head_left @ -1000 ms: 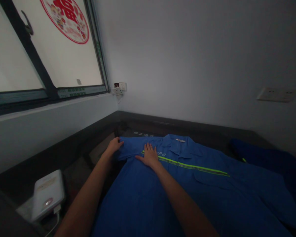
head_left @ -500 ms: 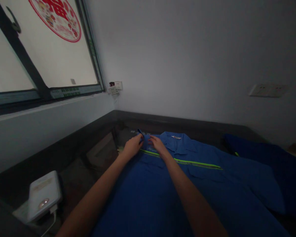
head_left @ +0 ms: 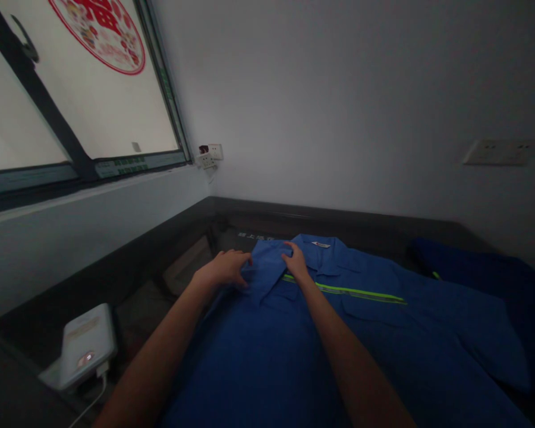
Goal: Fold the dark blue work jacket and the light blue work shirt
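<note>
A blue work jacket (head_left: 374, 315) lies spread out, with a collar, a white neck label and a yellow-green reflective stripe across the chest. Its left side is folded inward as a flap (head_left: 267, 264) over part of the stripe. My left hand (head_left: 225, 268) is at the flap's outer edge, fingers apart and thumb pointing down toward the cloth. Beside the collar, my right hand (head_left: 296, 260) rests at the flap's inner edge, thumb and forefinger parted. Neither hand visibly grips cloth.
A white power bank (head_left: 88, 345) with a plugged-in cable lies on the dark surface at left. Darker blue cloth (head_left: 477, 273) lies at right. Behind are a raised dark edge (head_left: 339, 218), a wall with sockets (head_left: 499, 153), and a window (head_left: 98, 107) at left.
The jacket's left side, bunched up between both hands before, now lies folded inward over the stripe. My left hand has moved left and opened; my right hand has shifted slightly right.
</note>
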The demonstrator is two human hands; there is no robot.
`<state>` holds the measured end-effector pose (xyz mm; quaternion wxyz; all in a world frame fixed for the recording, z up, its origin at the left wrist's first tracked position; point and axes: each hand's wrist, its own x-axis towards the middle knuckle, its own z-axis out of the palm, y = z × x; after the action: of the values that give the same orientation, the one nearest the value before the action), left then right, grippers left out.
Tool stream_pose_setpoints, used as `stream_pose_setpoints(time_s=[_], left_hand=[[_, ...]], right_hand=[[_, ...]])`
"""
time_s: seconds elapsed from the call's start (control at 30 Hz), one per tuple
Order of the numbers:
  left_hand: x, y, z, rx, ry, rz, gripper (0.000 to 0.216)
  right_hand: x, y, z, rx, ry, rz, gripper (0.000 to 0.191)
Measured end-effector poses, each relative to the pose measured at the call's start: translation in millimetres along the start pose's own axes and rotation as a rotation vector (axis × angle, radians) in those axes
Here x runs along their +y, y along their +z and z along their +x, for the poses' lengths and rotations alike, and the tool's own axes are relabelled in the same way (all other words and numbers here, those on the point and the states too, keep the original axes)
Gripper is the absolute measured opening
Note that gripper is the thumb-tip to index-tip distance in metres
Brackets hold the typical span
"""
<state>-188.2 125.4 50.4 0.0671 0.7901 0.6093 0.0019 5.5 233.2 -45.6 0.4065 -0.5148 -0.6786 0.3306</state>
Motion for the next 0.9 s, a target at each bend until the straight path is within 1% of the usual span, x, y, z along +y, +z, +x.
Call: stream_pose_setpoints(time_s=[0.03, 0.1, 0.2, 0.27, 0.33, 0.4, 0.53, 0.6, 0.7, 0.8, 0.9], left_hand=[[-4, -3, -3, -0.03, -0.063, 0.036, 0.05], [-7, -3, -8, -0.088, -0.149, 0.088, 0.049], [-5, 11, -10, -0.15, -0.151, 0.094, 0.049], [-6, 22, -12, -0.145, -0.139, 0.071, 0.048], [-9, 32, -17, -0.079, -0.134, 0.057, 0.045], [-15, 41, -22, 0.033, -0.089, 0.048, 0.041], [-29, 60, -34, 0.277, 0.156, 0.014, 0.03], [-35, 69, -37, 0.361, 0.245, -0.024, 0.029], [-44, 77, -38, 0.381, 0.275, -0.084, 0.033], [-50, 80, -40, 0.336, 0.245, -0.154, 0.036], [-55, 78, -44, 0.285, 0.202, -0.249, 0.046]], right_hand=[[1, -1, 1, 0.007, -0.003, 0.003, 0.054], [3, -1, 2, 0.024, -0.025, 0.01, 0.053], [5, 3, 3, 0.054, -0.095, 0.017, 0.048], [6, 6, 3, 0.055, -0.129, 0.012, 0.044], [7, 9, 2, 0.038, -0.14, -0.001, 0.04], [7, 11, 0, 0.029, -0.15, -0.019, 0.038], [5, 14, -4, 0.018, -0.176, -0.055, 0.038], [3, 14, -7, 0.006, -0.19, -0.066, 0.037], [0, 13, -12, -0.006, -0.199, -0.155, 0.037], [-1, 12, -17, -0.015, -0.22, -0.335, 0.038], [-3, 11, -22, -0.045, -0.226, -0.523, 0.035]])
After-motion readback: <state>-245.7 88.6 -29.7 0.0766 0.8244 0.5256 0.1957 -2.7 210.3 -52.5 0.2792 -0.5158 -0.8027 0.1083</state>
